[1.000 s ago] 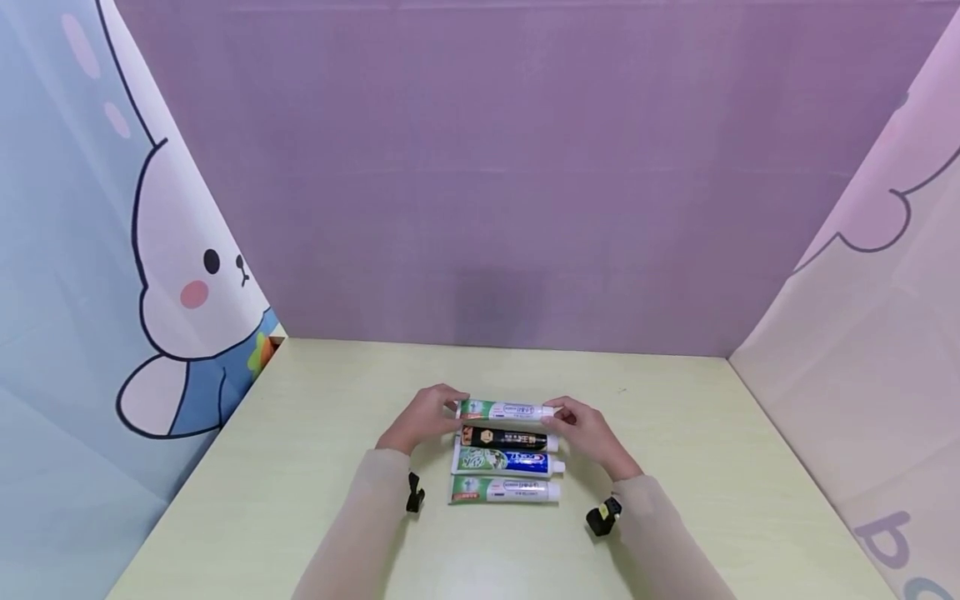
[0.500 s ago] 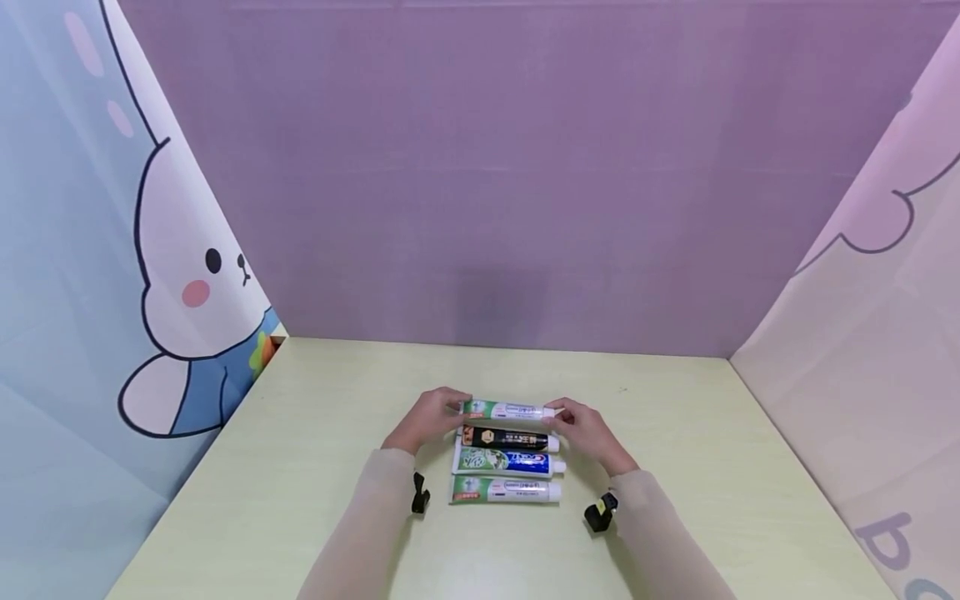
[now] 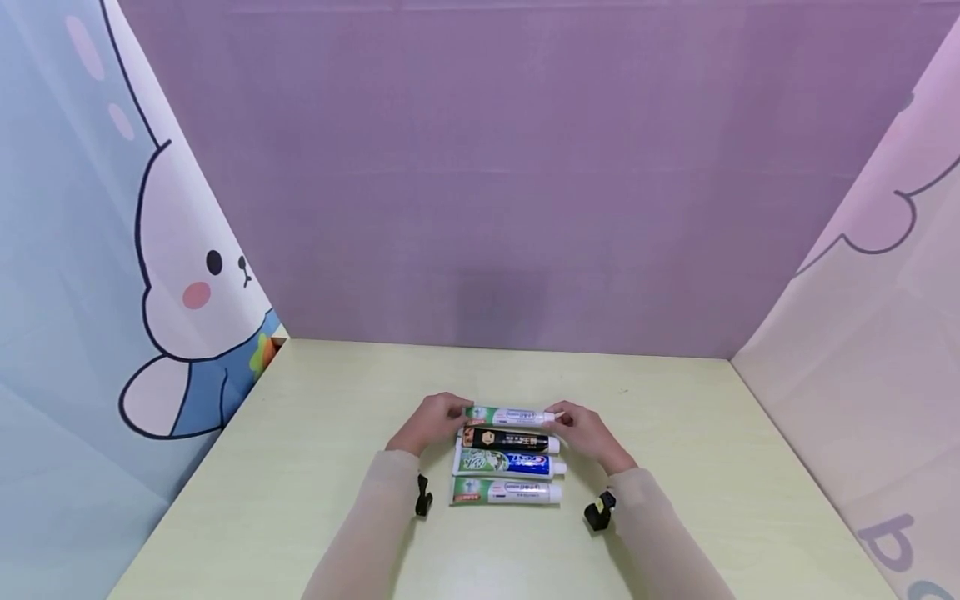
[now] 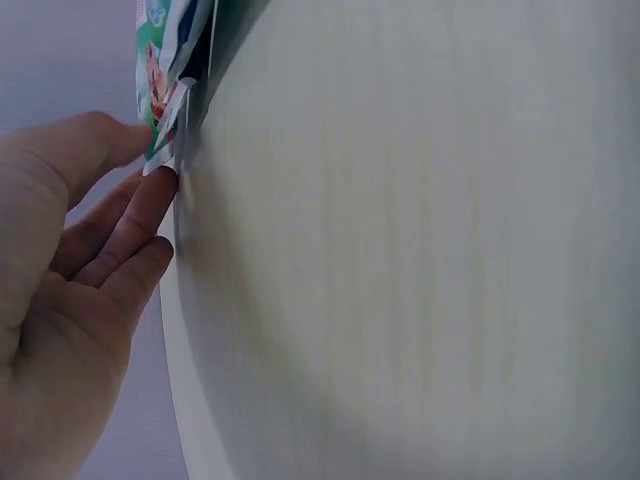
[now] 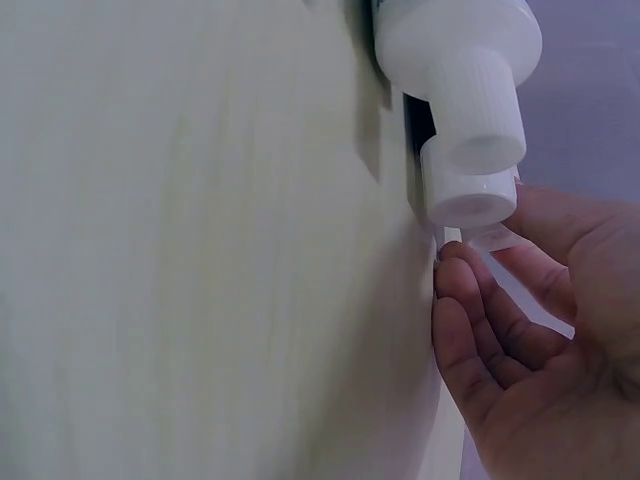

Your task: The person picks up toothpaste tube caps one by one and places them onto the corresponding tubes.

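Note:
A green-and-white toothpaste tube (image 3: 510, 416) lies crosswise at the far end of a row of tubes. My left hand (image 3: 432, 422) pinches its flat end between thumb and fingers, while my right hand (image 3: 589, 432) pinches its cap end. Just nearer lies a black toothpaste tube (image 3: 512, 440), then a blue-and-green one (image 3: 501, 462), then another green-and-white toothpaste tube (image 3: 504, 492). In the left wrist view, the thumb and a finger of the left hand (image 4: 80, 250) meet at a tube's flat end. White caps (image 5: 478, 110) partly hide the pinched cap in the right wrist view.
The tubes lie on a pale yellow-green table (image 3: 315, 467). A purple cloth wall (image 3: 495, 183) rises behind it. Printed cloths stand on both sides, a blue one with a rabbit (image 3: 198, 275) on the left and a pale one (image 3: 885, 350) on the right.
The far tube has shifted slightly toward me and to the right, both hands still holding its ends. My left hand has moved a little right. The other tubes have stayed about in place.

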The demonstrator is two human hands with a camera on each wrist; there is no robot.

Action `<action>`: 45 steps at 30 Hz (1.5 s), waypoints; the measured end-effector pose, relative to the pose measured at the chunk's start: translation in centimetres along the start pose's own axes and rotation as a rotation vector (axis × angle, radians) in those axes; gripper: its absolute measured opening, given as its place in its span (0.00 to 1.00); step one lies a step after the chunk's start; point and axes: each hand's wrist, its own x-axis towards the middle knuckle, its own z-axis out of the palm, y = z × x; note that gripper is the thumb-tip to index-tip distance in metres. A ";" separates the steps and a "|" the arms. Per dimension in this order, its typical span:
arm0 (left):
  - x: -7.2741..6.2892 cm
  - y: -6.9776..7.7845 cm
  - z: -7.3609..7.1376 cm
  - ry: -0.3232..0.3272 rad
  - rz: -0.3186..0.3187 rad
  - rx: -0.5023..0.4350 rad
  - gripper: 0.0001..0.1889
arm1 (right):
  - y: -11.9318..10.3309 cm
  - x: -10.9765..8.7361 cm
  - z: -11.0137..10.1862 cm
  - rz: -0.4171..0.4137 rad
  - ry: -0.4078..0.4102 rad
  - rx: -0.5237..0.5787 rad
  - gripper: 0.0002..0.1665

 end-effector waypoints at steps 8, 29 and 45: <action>0.0 0.0 0.1 -0.002 -0.031 0.029 0.16 | -0.2 0.1 0.4 -0.002 0.018 -0.025 0.16; -0.6 -0.1 -0.6 -0.006 0.035 0.057 0.18 | -1.0 -0.6 -0.1 0.009 0.025 -0.060 0.21; -2.1 0.5 -1.9 0.012 0.038 0.042 0.18 | -1.7 -1.8 -0.9 -0.030 0.018 -0.070 0.22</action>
